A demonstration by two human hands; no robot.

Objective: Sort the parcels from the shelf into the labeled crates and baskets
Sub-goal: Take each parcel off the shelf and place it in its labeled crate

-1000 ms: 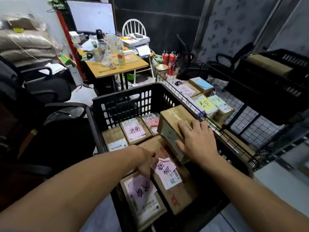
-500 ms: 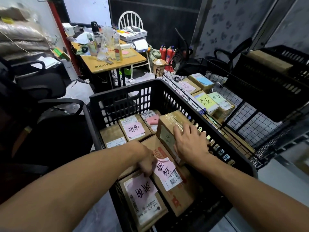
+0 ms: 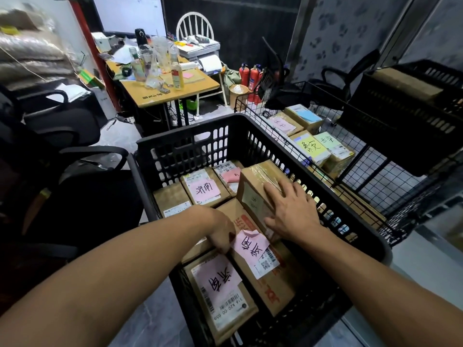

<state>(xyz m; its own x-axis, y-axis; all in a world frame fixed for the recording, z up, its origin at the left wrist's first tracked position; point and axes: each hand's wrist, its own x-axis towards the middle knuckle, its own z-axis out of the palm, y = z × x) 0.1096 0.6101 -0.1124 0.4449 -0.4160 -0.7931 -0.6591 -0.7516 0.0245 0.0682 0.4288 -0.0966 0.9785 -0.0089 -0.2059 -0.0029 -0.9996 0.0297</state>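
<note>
A black plastic crate [image 3: 190,136] in front of me holds several cardboard parcels with pink notes. My right hand [image 3: 293,211] lies flat with spread fingers on a tilted cardboard parcel [image 3: 253,196] leaning against the crate's right wall, its thumb on the parcel's side. My left hand [image 3: 220,231] reaches down with curled fingers at the edge of a large flat parcel [image 3: 270,279] with a pink note; its fingertips are hidden. Another pink-labelled parcel [image 3: 220,294] lies at the front left of the crate.
A wire basket [image 3: 370,186] to the right holds parcels with yellow, green, blue and pink notes. A black crate [image 3: 400,116] with a brown parcel sits at far right. A cluttered desk [image 3: 170,91], a white chair and office chairs stand behind and left.
The tilted parcel under my right hand has gone lower into the crate, against its right wall. My left hand stays at the large parcel's edge.
</note>
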